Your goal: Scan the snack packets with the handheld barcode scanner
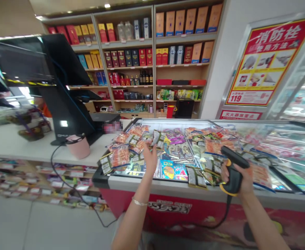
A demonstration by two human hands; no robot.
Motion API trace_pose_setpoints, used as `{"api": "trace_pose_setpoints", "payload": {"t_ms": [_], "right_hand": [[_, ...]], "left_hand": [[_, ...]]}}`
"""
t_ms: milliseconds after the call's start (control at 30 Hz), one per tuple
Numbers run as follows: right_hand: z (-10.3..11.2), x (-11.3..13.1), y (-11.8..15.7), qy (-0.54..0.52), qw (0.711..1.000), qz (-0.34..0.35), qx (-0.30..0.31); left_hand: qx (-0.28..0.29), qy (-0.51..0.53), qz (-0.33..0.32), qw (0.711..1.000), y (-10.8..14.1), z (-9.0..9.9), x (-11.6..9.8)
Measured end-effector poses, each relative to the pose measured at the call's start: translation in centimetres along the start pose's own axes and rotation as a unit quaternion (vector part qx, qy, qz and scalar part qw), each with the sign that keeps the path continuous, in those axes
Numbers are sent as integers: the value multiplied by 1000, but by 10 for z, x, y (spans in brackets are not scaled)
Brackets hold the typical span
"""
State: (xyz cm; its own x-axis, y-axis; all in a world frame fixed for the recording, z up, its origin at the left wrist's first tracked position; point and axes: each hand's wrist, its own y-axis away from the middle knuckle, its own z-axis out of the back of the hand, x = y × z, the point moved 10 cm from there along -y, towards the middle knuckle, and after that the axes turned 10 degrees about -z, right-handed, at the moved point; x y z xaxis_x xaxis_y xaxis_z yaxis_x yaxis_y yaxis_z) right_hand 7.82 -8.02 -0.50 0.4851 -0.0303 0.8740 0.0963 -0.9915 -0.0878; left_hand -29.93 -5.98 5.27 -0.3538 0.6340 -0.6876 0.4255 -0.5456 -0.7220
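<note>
My right hand [244, 178] is closed round the grip of a black and yellow barcode scanner [234, 161], whose cable hangs from the handle. Over the left part of a chest freezer [168, 182], my left hand [150, 158] pinches the lower corner of a grey and dark-green snack packet [158, 138]; the exact contact is small and partly hidden. Around it lie clear bags of orange-pink food sticks [120, 156] and more grey-green packets [106, 164]. A purple packet [175, 136] is just beyond. Below the scanner, several packets [196, 177] rest along the front edge.
A white counter [38, 151] stands to the left with a checkout terminal [71, 93] and a pink cup [78, 147]. The scanner cable [221, 222] loops low before the freezer. Shelves of boxes [128, 58] line the back; a fire-hydrant poster [269, 62] hangs right.
</note>
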Motion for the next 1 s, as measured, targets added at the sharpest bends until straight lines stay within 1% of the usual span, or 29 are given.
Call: {"api": "trace_pose_setpoints", "payload": {"t_ms": [67, 100, 133, 200, 233, 300, 367, 400, 467, 500, 567, 667, 767, 833, 1000], "right_hand": [[-27, -9, 1, -10, 1000, -8, 11], [-43, -14, 0, -17, 1000, -13, 16], [-61, -21, -3, -24, 999, -19, 20], [-99, -37, -11, -41, 998, -27, 27], [-118, -46, -16, -51, 998, -27, 31], [-159, -66, -27, -65, 996, -36, 53], [-195, -93, -40, -77, 992, -63, 74], [-210, -107, -47, -81, 990, -78, 81], [-233, -134, -59, -88, 987, -105, 81], [-241, -147, -64, -90, 986, -118, 75], [-248, -173, -70, -85, 983, -151, 51], [-246, -199, -73, -68, 978, -196, 19], [-246, -205, -72, -60, 977, -200, 31], [-246, -204, -71, -57, 978, -196, 41], [-246, -201, -71, -49, 980, -192, 38]], "left_hand": [[-38, -74, -1, 997, -16, 51, 4], [-55, -105, -1, 993, -23, 73, 7], [-67, -131, -2, 989, -30, 91, 9], [-78, -171, -15, 982, -42, 119, 10], [-75, -193, -27, 978, -46, 129, 10], [-49, -264, -53, 962, -49, 139, 8], [-18, -359, -63, 931, -43, 145, 11], [-6, -404, -60, 913, -38, 149, 15], [0, -467, -42, 883, -26, 157, 26], [0, -484, -33, 875, -20, 160, 33], [5, -499, -19, 866, -13, 164, 45], [23, -506, -4, 862, -9, 163, 61], [36, -510, -7, 859, -11, 159, 67], [36, -513, -8, 858, -11, 158, 68], [35, -505, -8, 862, -9, 158, 70]]}}
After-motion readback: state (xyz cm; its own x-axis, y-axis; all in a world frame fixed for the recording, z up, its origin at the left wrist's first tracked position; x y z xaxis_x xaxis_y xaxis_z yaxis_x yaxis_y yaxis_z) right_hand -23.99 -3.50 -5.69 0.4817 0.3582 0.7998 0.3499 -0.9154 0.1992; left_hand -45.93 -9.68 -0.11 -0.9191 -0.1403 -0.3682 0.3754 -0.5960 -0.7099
